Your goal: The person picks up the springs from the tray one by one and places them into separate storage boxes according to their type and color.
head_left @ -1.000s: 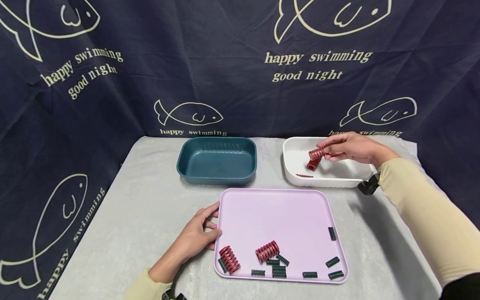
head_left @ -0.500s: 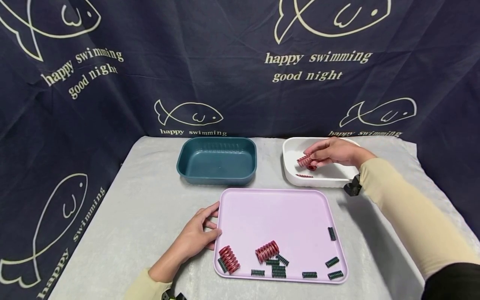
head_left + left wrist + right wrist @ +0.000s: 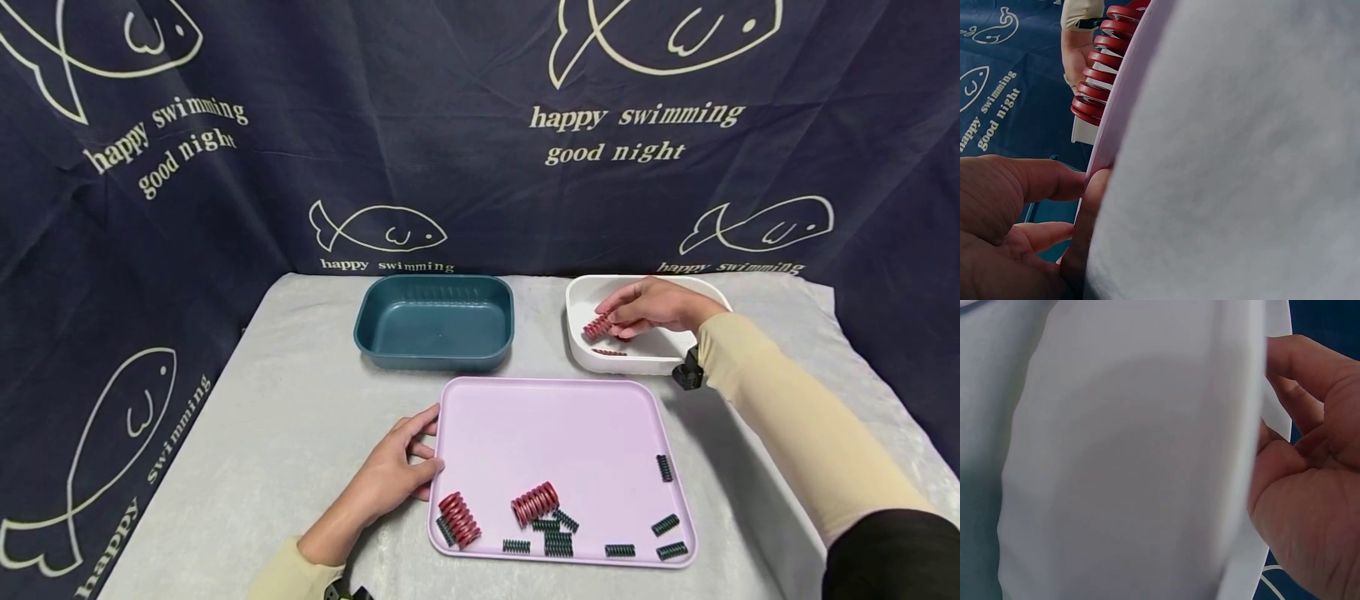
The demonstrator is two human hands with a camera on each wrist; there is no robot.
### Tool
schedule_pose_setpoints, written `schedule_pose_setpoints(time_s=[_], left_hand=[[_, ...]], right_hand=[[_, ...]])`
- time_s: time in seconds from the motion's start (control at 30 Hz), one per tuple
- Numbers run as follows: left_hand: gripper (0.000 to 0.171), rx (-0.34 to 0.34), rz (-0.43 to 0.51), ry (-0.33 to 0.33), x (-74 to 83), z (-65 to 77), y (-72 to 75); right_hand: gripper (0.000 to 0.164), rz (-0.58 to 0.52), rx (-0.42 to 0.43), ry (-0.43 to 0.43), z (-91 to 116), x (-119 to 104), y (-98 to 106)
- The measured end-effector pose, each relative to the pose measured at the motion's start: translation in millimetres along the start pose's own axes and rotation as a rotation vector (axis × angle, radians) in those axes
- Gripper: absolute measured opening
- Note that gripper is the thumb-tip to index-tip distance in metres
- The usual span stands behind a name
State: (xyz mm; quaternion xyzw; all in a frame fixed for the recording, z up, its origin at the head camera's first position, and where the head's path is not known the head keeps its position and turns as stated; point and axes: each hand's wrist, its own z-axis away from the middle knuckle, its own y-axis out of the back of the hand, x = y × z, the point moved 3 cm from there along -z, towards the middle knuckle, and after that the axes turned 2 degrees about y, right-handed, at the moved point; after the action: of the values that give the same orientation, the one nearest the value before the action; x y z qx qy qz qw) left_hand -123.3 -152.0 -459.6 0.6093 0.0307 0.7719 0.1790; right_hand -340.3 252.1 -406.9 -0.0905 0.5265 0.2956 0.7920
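Note:
In the head view my right hand [image 3: 654, 303] pinches a red spring [image 3: 597, 327] low inside the white bin [image 3: 637, 365]. Part of another red spring [image 3: 622, 337] shows beneath the fingers, and a thin red strip [image 3: 609, 352] lies near the front wall. The white bin's wall [image 3: 1147, 456] hides the held spring in the right wrist view. My left hand [image 3: 393, 467] grips the left rim of the lilac tray [image 3: 555, 417], with fingers on either side of the edge [image 3: 1107, 137]. Two thick red springs [image 3: 459, 520] and several small dark green springs [image 3: 557, 544] lie on the tray.
A teal bin [image 3: 433, 362] stands at the back, left of the white one. Grey cloth [image 3: 300, 375] covers the table. A dark blue curtain [image 3: 480, 167] with fish prints hangs behind and to the sides.
My right hand has moved left and slightly down inside the white bin with the red spring. The left hand and the tray have stayed put.

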Motion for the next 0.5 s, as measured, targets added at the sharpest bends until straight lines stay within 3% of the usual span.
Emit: schedule_pose_setpoints(time_s=[0.5], left_hand=[[0.074,0.001,-0.001,0.003,0.7,0.4,0.2]], right_hand=[[0.046,-0.051,0.009,-0.012,0.1,-2.4,-2.7]])
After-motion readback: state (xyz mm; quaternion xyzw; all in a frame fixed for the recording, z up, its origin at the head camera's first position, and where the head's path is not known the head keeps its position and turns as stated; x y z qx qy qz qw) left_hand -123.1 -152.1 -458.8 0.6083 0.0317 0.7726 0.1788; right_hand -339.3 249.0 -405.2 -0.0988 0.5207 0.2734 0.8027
